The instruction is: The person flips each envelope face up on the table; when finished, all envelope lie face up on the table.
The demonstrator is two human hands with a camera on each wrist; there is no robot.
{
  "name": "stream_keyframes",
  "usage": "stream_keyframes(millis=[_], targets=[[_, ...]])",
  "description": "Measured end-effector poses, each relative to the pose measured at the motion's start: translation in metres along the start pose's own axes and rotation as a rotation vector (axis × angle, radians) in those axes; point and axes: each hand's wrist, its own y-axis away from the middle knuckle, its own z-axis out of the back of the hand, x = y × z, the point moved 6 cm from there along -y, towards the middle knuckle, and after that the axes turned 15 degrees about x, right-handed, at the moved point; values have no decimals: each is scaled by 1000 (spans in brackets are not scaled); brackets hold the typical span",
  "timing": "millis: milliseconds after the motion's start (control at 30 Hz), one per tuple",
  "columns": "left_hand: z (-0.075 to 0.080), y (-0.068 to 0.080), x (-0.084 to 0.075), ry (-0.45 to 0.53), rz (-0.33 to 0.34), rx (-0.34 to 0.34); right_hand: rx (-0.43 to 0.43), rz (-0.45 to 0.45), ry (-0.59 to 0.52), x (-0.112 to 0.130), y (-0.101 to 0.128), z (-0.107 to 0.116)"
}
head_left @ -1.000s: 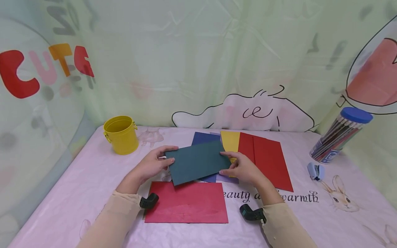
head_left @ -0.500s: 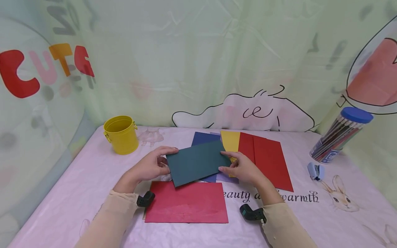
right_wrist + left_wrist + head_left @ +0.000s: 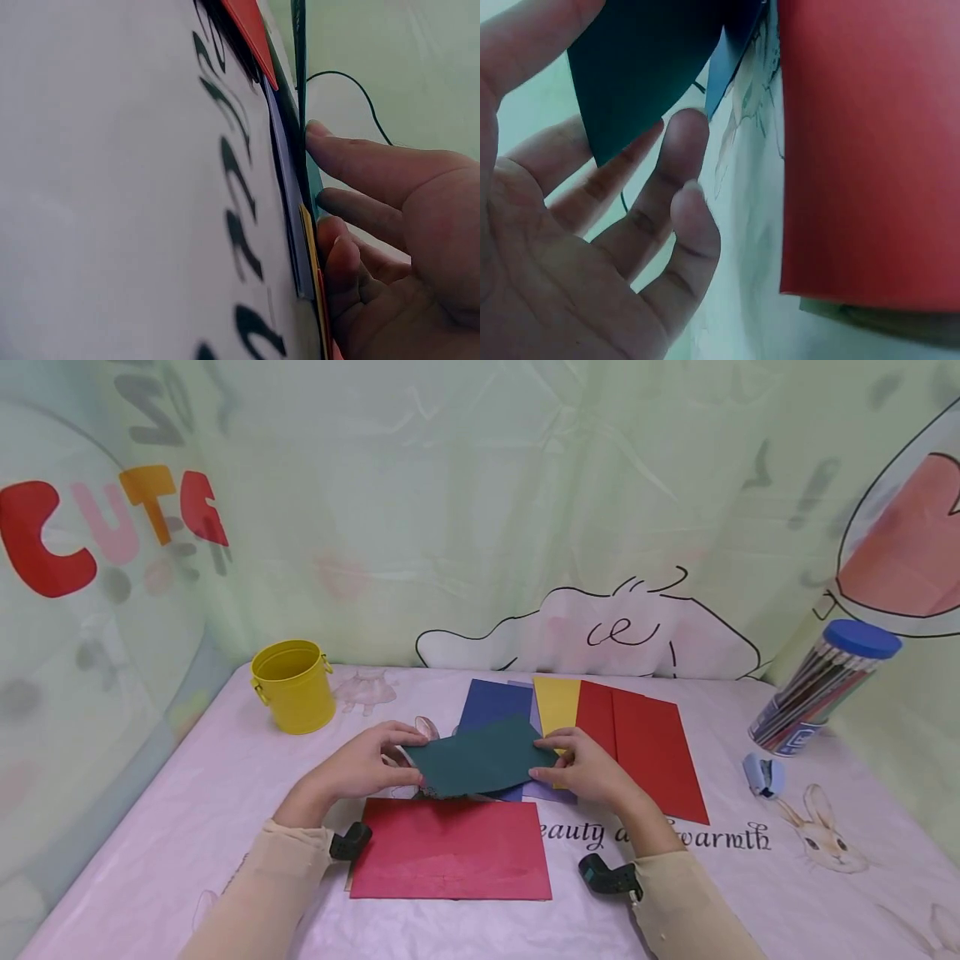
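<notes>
A dark green paper rectangle [image 3: 480, 758], like an envelope or card, is held up over the other papers, its face foreshortened in the head view. My left hand [image 3: 356, 768] pinches its left end, thumb on the near side and fingers behind. At the opposite end, my right hand [image 3: 591, 764] grips it between thumb and fingertips. The right wrist view shows the green piece edge-on beside the fingers. Just in front lies a red paper rectangle [image 3: 450, 852] on the table, with another sheet's edge peeking out under it.
Behind the green piece, blue [image 3: 495, 702], yellow [image 3: 557, 703] and red [image 3: 654, 756] papers overlap in a spread. A yellow bucket [image 3: 294, 689] stands at back left. To the right are a tub of pencils [image 3: 825, 689] and a small light-blue stapler-like object [image 3: 764, 775].
The green piece has tipped, its face now narrower and its far edge lower, showing more of the blue paper. My left hand has shifted its hold at the left end.
</notes>
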Motion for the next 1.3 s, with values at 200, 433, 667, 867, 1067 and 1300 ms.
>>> stream_keyframes(millis=[200, 433, 667, 867, 1067, 1300], targets=[[2, -1, 3, -55, 47, -35, -15, -16, 20, 1, 0, 1], [11, 0, 5, -99, 116, -120, -65, 2, -21, 2, 0, 5], [22, 4, 8, 5, 182, -296, -221, 107, -121, 6, 3, 15], [26, 7, 4, 162, 94, -353, -284, 205, -212, 14, 6, 18], [26, 9, -3, 270, -45, -315, -236, 204, -282, 14, 5, 15], [26, 12, -8, 290, -96, -237, -155, 182, -293, 15, 7, 17]])
